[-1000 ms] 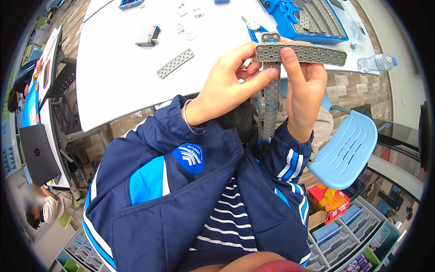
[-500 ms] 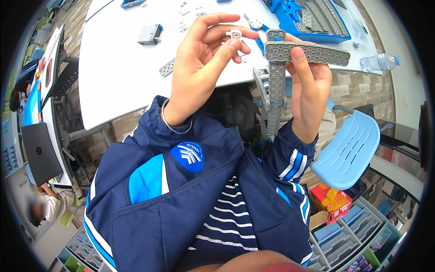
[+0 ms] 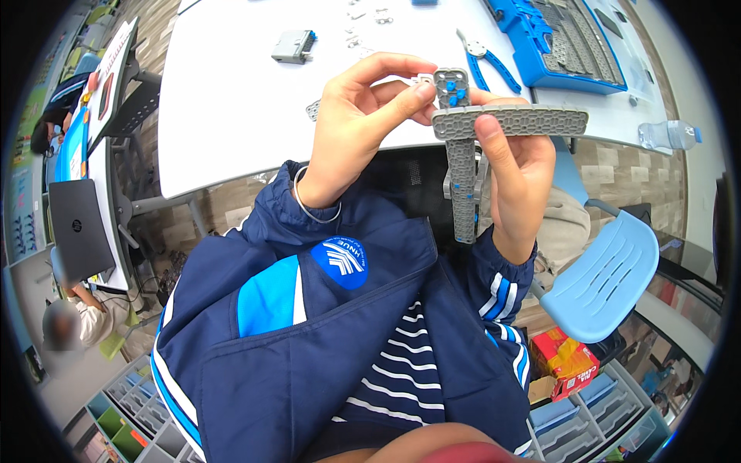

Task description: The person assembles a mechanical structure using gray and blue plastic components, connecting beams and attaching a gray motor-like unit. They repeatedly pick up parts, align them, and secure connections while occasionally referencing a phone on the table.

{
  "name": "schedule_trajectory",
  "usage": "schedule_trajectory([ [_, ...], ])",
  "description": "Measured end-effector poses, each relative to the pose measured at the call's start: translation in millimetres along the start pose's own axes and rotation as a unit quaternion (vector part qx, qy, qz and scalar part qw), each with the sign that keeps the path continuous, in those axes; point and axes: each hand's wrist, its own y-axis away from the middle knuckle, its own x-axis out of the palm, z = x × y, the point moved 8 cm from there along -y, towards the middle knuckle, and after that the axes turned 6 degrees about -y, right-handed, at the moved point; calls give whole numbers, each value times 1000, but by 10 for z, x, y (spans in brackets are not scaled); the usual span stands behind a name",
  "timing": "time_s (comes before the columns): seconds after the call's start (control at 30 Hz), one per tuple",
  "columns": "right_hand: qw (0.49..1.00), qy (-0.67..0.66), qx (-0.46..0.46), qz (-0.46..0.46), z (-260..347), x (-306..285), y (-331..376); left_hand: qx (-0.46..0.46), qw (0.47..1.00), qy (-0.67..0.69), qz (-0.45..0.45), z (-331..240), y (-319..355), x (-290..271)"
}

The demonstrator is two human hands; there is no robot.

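My left hand (image 3: pixel 351 127) pinches a small white plastic connector (image 3: pixel 423 79) between thumb and fingers, right beside a short grey end piece with blue pins. That piece belongs to a grey perforated beam frame (image 3: pixel 532 122), a construction-kit assembly whose long beam points down toward my lap and whose crossbeam runs to the right. My right hand (image 3: pixel 519 174) grips this frame, thumb on the crossbeam and fingers behind it. Whether the connector touches the frame is hard to make out. Partly behind my left hand, another grey perforated piece (image 3: pixel 312 110) lies on the white table (image 3: pixel 224 116).
Blue-handled pliers (image 3: pixel 488 62) lie beyond my hands, beside a blue tray (image 3: pixel 532 65) of grey beams. Further left are a grey module (image 3: pixel 295 46) and small white parts (image 3: pixel 355 14). A water bottle (image 3: pixel 664 135) lies at the right edge; a blue chair (image 3: pixel 602 270) stands below it.
My left hand has brought the white connector right, up to the frame's end. The frame has turned, now showing blue pins on its end piece. The view has shifted a little.
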Motion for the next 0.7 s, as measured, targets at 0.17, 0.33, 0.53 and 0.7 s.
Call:
schedule_trajectory([
  [0.17,998,-7,62,31,-240,178,51,-17,998,-29,-53,43,123,-345],
  [0.33,996,11,70,52,-479,297,36,-59,994,-37,-85,187,284,-621],
  [0.53,989,44,128,62,-762,304,24,-100,987,-15,-122,413,434,-848],
  [0.7,985,59,153,58,-834,281,45,-93,984,-35,-145,467,485,-971],
])
